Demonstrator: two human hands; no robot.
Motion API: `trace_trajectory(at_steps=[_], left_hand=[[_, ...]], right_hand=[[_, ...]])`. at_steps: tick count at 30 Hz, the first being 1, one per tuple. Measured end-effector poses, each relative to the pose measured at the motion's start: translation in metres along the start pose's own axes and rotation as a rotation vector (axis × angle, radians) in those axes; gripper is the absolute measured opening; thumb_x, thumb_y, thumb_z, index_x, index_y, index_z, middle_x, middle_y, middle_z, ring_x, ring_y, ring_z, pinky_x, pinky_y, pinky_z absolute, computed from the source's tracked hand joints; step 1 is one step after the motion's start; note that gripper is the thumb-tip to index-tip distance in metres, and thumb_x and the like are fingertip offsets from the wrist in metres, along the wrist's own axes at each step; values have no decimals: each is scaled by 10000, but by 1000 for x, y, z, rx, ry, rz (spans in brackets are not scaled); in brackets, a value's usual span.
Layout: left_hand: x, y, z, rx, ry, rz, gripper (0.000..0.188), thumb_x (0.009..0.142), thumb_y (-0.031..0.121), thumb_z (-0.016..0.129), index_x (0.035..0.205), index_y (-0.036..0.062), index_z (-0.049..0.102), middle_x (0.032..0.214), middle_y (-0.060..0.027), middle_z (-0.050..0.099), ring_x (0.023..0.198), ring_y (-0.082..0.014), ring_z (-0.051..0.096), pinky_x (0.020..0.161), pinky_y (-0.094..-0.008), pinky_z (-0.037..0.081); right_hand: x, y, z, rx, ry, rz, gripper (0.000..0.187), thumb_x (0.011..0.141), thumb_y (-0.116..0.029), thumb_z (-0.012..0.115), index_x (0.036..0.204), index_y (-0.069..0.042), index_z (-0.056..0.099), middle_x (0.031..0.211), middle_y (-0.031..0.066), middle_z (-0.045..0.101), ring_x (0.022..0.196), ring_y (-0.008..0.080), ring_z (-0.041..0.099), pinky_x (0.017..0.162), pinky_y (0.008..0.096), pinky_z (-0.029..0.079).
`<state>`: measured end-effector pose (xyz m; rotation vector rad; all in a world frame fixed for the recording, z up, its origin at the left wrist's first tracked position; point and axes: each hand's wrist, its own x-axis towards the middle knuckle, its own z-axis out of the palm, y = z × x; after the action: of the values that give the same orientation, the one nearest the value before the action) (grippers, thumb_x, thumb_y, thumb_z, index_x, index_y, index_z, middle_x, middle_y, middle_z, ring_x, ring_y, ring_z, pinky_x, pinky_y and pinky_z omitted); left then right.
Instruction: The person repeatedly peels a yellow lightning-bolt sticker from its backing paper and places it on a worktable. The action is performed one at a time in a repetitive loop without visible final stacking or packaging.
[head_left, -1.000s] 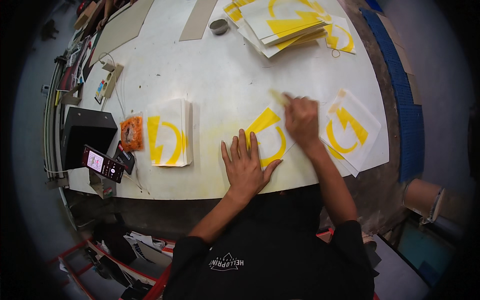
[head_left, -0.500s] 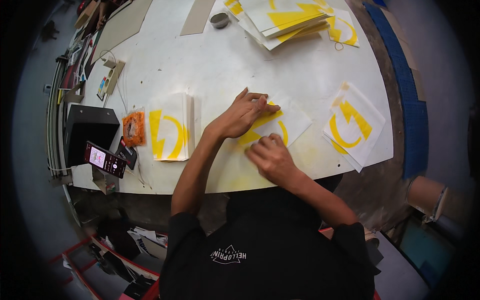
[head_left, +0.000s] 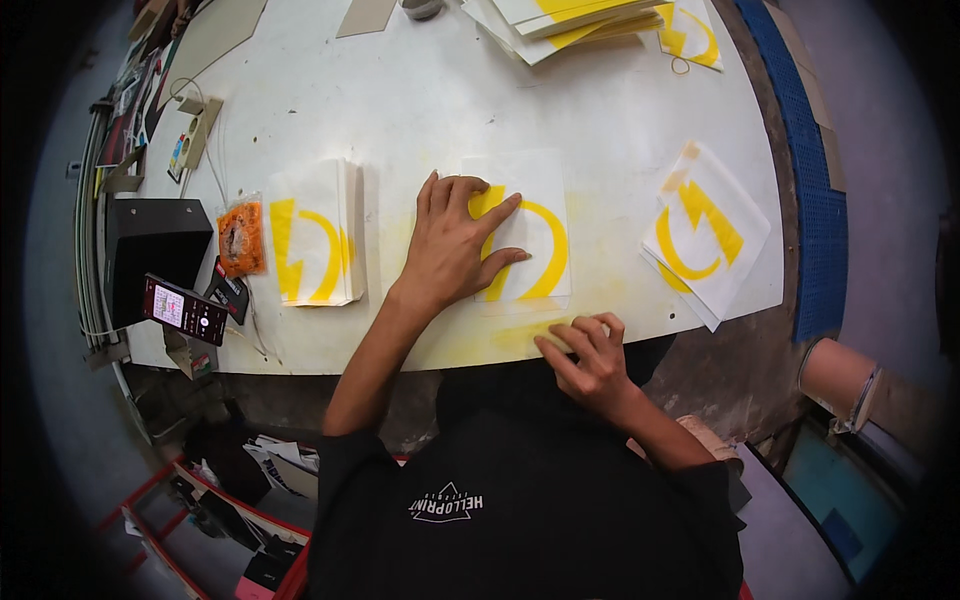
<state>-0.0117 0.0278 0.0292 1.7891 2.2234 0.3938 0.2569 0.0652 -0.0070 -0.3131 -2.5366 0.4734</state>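
Observation:
A white sheet (head_left: 535, 195) with a yellow bolt and arc lies flat on the table in front of me. My left hand (head_left: 455, 240) is open, its spread fingers resting on the sheet's left part. Just off the sheet's near edge is my right hand (head_left: 590, 365), fingers curled over a yellow-smeared patch of tabletop. A pale yellow bit shows under those fingertips; what it is, I cannot make out. On the left stands a stack of folded white sheets (head_left: 315, 235) with the same print. More printed sheets (head_left: 735, 200) lie at the right, turned at an angle.
At the far side a thick pile of yellow-printed sheets (head_left: 570, 25) sits by a small grey tin (head_left: 422, 8). Along the left are a phone (head_left: 185, 310), a black box (head_left: 158, 255), an orange packet (head_left: 240, 240) and a power strip (head_left: 200, 130). The white table's (head_left: 330, 110) near edge curves before me.
The sheet between my hands now lies squared to me instead of tilted. My left hand has flattened and spread on it. The right hand has moved off it, toward the table's near edge.

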Motion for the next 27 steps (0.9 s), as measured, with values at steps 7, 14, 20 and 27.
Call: trace_trajectory(at_steps=[7, 14, 20, 27], left_hand=[[-6, -11, 29, -100, 131, 103, 570, 906, 474, 807, 1370, 153, 729, 1546, -192, 516, 1480, -404, 422, 1274, -581, 295], [-12, -9, 1, -172, -100, 165, 915, 696, 587, 926, 1512, 289, 637, 1716, -193, 326, 1594, -422, 287, 1328, -595, 188], [-16, -13, 8, -184, -62, 172, 1027, 594, 595, 962, 1503, 240, 641, 1697, -179, 349, 1580, -420, 296, 1327, -604, 163], [-39, 30, 37, -248, 126, 223, 465, 822, 198, 890, 1256, 112, 748, 907, -41, 654, 951, -250, 637, 1004, -433, 454]], right_hand=[[44, 33, -10, 18, -86, 14, 303, 741, -50, 739, 1028, -136, 777, 964, 15, 623, 990, 230, 617, 983, 489, 396], [70, 44, 3, 162, -156, 126, 244, 883, -98, 788, 1126, -88, 766, 941, 52, 618, 917, 235, 617, 942, 462, 401], [14, 66, -32, -15, -49, 427, 325, 869, -103, 831, 1181, -37, 771, 945, 92, 653, 909, 280, 609, 860, 421, 450], [-16, 72, -55, -367, 90, 485, 434, 919, -189, 831, 1301, -20, 711, 1155, 139, 632, 1148, 346, 584, 995, 487, 444]])
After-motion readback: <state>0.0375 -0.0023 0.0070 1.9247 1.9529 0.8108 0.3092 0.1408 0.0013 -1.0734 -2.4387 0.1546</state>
